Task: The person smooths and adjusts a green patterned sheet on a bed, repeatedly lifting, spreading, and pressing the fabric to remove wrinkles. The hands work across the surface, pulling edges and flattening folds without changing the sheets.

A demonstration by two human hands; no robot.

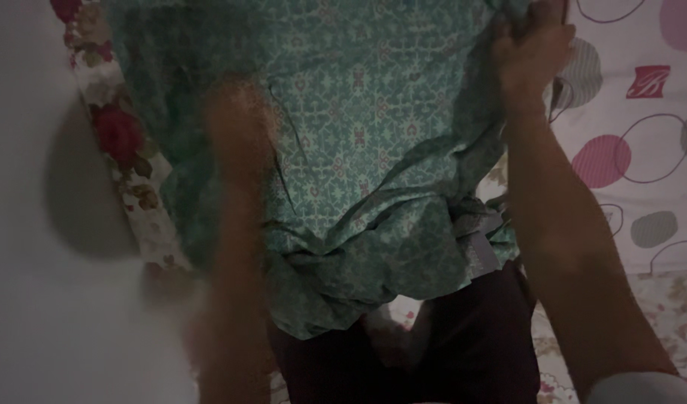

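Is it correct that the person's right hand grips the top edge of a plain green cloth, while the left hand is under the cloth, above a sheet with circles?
Not quite. The cloth is green but not plain: the head view shows a fine repeated ornament pattern all over it. The rest holds: the right hand grips its top edge, the left hand shows blurred through the cloth, and the sheet has circles.

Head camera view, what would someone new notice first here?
The green patterned cloth fills the middle, held up and hanging in rumpled folds. The right hand grips its upper right corner, while the left hand is a blur against its left half. Behind, at right, lies a white sheet with coloured circles, and a floral fabric shows along the cloth's left edge.
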